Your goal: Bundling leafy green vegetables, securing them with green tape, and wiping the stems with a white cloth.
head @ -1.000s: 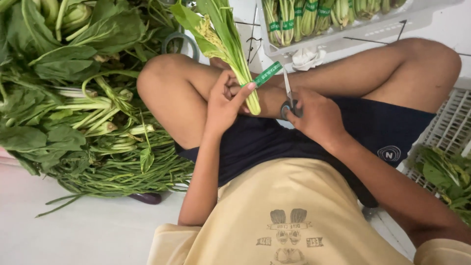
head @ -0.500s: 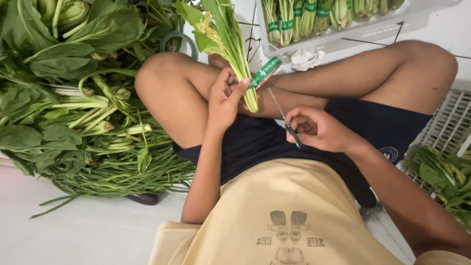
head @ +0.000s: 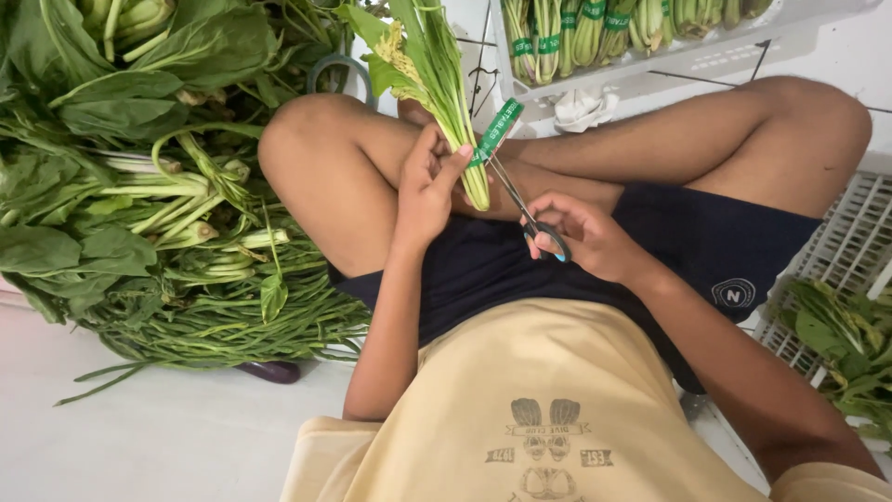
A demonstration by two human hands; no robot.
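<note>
Cutting the green tape (head: 495, 131) cleanly asks the left hand (head: 429, 191), its grip closed around the bundle of greens (head: 437, 84), to hold steady while the right hand (head: 583, 234), closed on the scissors (head: 520, 204), snips just beside those fingers.

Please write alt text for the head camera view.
The left hand holds a leafy green bunch while the right hand puts scissors to its green tape. More greens are piled at the left.

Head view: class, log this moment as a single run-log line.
left hand: holds leafy bunch | right hand: holds scissors at green tape | left side: loose greens pile | top: tray of taped bunches
</note>
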